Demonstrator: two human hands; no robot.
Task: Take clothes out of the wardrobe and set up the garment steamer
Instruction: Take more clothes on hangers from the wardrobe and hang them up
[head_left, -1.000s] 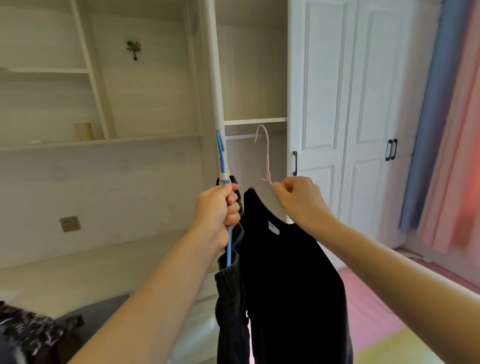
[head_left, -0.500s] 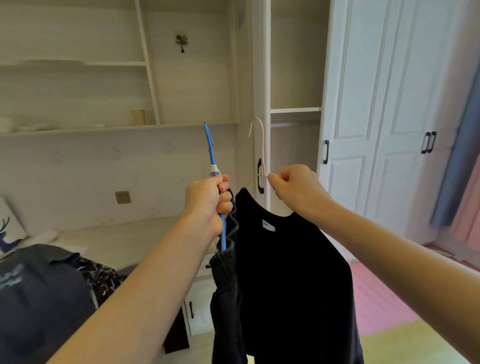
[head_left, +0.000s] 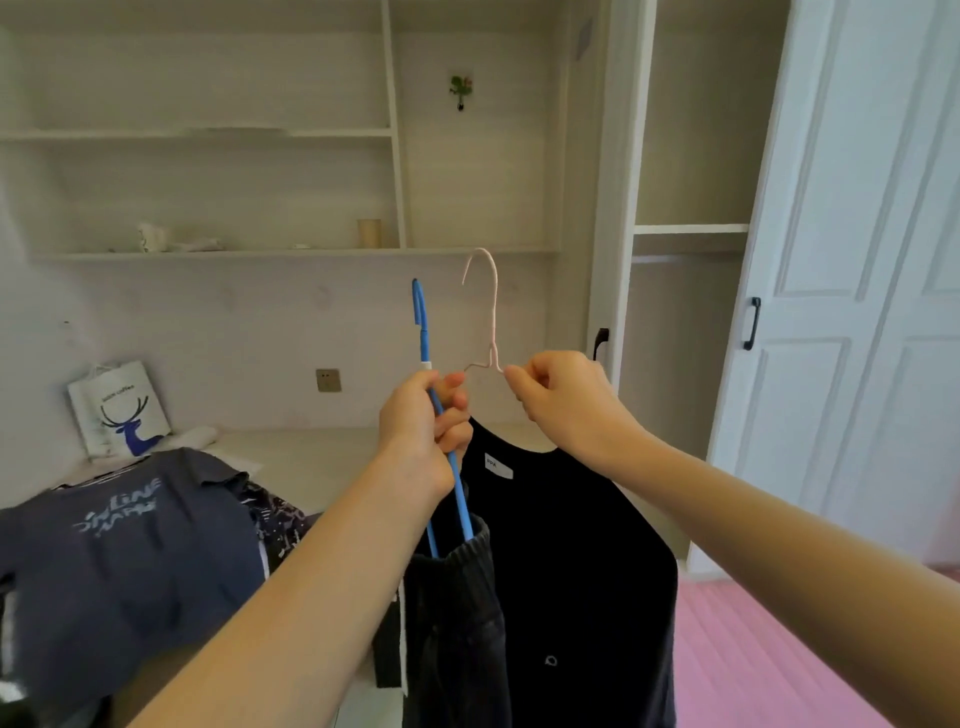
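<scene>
From the head view, both arms are raised in front of the open wardrobe (head_left: 691, 228). The left hand (head_left: 423, 431) is closed in a fist around a blue hanger (head_left: 422, 332), and a dark ribbed garment (head_left: 457, 613) droops from it below the wrist. The right hand (head_left: 563, 400) pinches the wire of a pale pink hanger (head_left: 485, 306) just under its hook, with a black top (head_left: 582, 561) hanging full length from it. The two hangers sit just beside each other, the clothes touching.

To the lower left a grey printed T-shirt (head_left: 124, 525) lies spread over other clothes on what looks like a bed — the edge is cut off, so I can't be sure. Behind it a white bag with a deer print (head_left: 122, 410) leans on the wall at the back corner of the desk (head_left: 311, 457).

This looks like the taking-out step, nearly done — both garments are clear of the wardrobe. Next they'd need laying down or hanging up somewhere, freeing the hands for the steamer, which isn't in sight.
</scene>
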